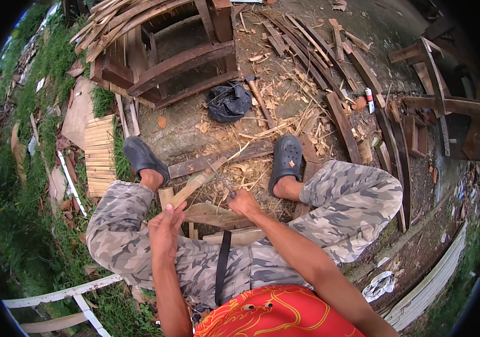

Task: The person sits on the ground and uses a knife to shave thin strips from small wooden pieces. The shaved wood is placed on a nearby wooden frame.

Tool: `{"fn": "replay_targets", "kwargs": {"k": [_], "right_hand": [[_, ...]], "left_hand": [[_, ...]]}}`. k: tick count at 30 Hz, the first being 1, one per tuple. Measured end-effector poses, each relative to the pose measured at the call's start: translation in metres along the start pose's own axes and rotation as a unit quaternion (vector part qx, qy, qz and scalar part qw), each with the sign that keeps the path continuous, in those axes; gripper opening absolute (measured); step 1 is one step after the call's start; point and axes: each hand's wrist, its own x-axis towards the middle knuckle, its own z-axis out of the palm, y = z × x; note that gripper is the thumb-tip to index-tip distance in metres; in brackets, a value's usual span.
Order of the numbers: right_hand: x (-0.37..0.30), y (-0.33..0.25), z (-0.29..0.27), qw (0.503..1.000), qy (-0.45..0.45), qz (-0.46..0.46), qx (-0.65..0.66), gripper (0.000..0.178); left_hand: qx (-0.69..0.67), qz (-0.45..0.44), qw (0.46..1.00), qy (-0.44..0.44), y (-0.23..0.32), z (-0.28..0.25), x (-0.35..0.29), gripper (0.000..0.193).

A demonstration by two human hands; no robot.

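My left hand (pixel 164 229) pinches the near end of a pale bamboo strip (pixel 194 184) between thumb and fingers. The strip slants up and away to the right, between my two feet. A narrow-bladed knife (pixel 218 176) is gripped in my right hand (pixel 244 203); its handle is mostly hidden by the fingers. The blade points away and to the left, crossing or lying close against the strip; contact is hard to tell. Beneath the work lie a wooden plank (pixel 220 158) and a curved wooden piece (pixel 213 214).
Ahead stands a wooden frame (pixel 186 59) stacked with slats. A black plastic bag (pixel 228 102) and a hammer (pixel 260 102) lie beyond my feet among shavings. Long boards (pixel 343 126) and a white tube (pixel 369 101) are on the right; a slatted panel (pixel 100 150) lies left.
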Motion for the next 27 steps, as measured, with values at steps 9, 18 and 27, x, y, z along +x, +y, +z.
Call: {"fn": "replay_targets", "kwargs": {"k": [9, 18, 27], "right_hand": [[0.011, 0.007, 0.001, 0.996, -0.022, 0.086, 0.009, 0.034], [0.013, 0.002, -0.001, 0.997, -0.042, 0.072, 0.007, 0.032], [0.017, 0.006, -0.006, 0.999, -0.043, -0.018, -0.005, 0.027]], "left_hand": [[-0.012, 0.001, 1.0, 0.026, 0.008, 0.006, 0.005, 0.043], [-0.018, -0.012, 1.0, -0.019, 0.005, 0.0, 0.007, 0.039], [0.034, 0.0, 0.999, -0.042, -0.004, -0.009, 0.004, 0.042]]}}
